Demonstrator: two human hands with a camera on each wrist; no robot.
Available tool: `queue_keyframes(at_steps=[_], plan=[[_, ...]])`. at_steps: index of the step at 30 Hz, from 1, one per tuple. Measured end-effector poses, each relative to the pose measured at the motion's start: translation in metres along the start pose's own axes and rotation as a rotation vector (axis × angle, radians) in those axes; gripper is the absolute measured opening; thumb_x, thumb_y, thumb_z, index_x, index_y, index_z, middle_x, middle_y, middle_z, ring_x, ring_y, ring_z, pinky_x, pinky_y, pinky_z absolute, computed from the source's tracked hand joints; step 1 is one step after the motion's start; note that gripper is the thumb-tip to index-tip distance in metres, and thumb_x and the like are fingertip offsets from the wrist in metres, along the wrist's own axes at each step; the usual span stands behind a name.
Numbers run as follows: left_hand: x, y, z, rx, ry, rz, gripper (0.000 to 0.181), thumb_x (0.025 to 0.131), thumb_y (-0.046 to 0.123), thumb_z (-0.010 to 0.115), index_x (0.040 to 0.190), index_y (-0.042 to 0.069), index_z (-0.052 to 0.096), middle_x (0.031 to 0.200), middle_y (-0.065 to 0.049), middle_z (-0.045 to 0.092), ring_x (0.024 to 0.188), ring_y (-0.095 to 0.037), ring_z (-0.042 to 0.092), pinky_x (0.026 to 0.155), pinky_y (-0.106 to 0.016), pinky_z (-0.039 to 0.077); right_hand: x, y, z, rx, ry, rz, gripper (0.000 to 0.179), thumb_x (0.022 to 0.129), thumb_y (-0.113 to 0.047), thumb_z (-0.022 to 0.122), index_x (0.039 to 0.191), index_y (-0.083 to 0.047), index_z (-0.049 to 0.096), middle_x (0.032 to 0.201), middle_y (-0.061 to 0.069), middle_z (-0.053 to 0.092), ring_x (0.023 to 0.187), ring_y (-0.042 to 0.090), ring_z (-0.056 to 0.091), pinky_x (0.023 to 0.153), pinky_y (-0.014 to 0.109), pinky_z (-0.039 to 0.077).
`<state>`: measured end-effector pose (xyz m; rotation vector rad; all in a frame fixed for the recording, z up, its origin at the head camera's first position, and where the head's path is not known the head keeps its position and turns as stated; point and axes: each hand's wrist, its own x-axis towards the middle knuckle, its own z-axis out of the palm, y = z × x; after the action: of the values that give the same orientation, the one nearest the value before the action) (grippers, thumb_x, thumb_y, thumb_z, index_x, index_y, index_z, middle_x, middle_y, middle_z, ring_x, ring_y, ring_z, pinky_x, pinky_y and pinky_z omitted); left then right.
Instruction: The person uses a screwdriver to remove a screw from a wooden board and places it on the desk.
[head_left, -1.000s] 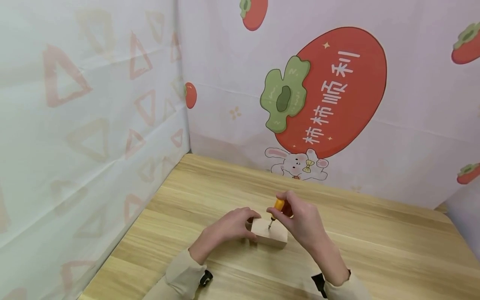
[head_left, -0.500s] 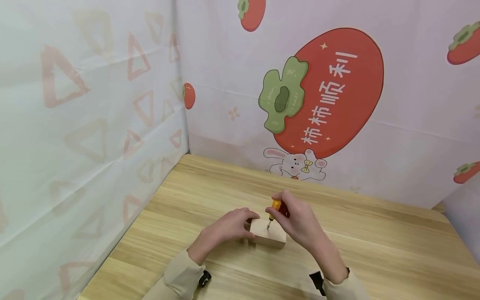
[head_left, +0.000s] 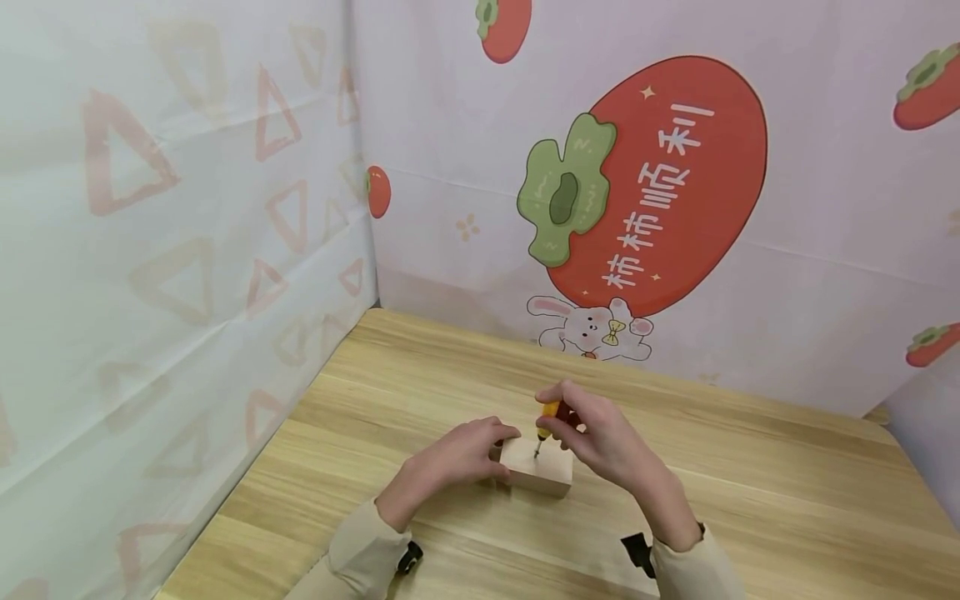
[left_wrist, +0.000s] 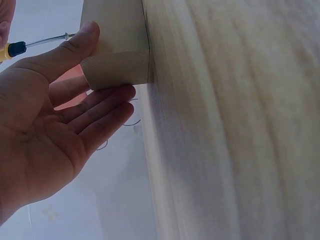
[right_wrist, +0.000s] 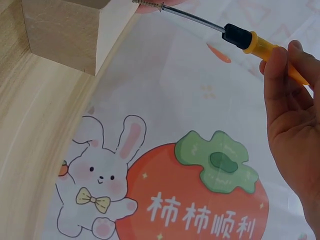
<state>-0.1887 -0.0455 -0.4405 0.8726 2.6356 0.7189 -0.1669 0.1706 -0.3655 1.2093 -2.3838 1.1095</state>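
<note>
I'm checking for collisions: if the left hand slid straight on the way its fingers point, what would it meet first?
Most likely the wooden block: the left hand holds one end of it, though the exact contact is hard to judge.

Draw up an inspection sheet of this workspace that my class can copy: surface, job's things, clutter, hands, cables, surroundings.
Surface: light wood-grain tabletop, with a pale rectangular wooden block resting on it.
Job's things: the block; a yellow-handled screwdriver with black collar and metal shaft, its tip at a threaded metal screw on the block's top; threads show, depth cannot be told.
Clutter: nothing seen.
Left hand: holds one end of the block.
Right hand: grips the screwdriver's handle.
Cables: nothing seen.
Surroundings: white backdrop printed with red fruit and a white rabbit; white triangle-patterned sheet on the left.
</note>
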Motion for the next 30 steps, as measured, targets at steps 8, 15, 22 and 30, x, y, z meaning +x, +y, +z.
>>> queue_keyframes(at_steps=[8,15,22,30], plan=[[0.0,0.002,0.001,0.011,0.004,-0.016,0.058,0.079,0.036,0.074,0.13,0.015,0.056,0.112,0.002,0.058,0.092,-0.006,0.054,0.078,-0.023,0.045,-0.002,-0.003,0.005,-0.177,0.101,0.055,0.031,0.08,-0.009,0.073,0.107,-0.013,0.059,0.081,-0.01,0.062,0.064,0.002,0.057,0.058,0.014,0.047],[0.001,0.0,0.003,0.027,0.014,-0.017,0.057,0.08,0.036,0.074,0.13,0.015,0.056,0.111,0.003,0.058,0.089,-0.005,0.053,0.076,-0.022,0.045,-0.002,-0.008,0.016,-0.278,0.301,0.11,0.033,0.077,-0.017,0.077,0.105,-0.008,0.061,0.08,-0.005,0.063,0.065,0.006,0.058,0.056,0.014,0.048],[0.001,0.0,0.003,0.015,0.012,-0.023,0.057,0.08,0.036,0.073,0.131,0.016,0.055,0.113,0.003,0.057,0.091,-0.005,0.053,0.078,-0.023,0.045,-0.004,-0.014,0.018,-0.174,0.429,0.172,0.033,0.069,-0.004,0.082,0.093,-0.005,0.06,0.084,-0.002,0.066,0.069,0.009,0.063,0.059,0.025,0.053],[0.001,-0.001,0.004,0.019,0.007,0.003,0.055,0.082,0.034,0.072,0.131,0.016,0.055,0.112,0.003,0.057,0.086,-0.004,0.051,0.074,-0.022,0.043,-0.005,-0.014,0.007,-0.132,0.33,0.219,0.025,0.077,-0.01,0.077,0.097,-0.007,0.062,0.088,-0.001,0.068,0.076,0.009,0.065,0.068,0.019,0.052]])
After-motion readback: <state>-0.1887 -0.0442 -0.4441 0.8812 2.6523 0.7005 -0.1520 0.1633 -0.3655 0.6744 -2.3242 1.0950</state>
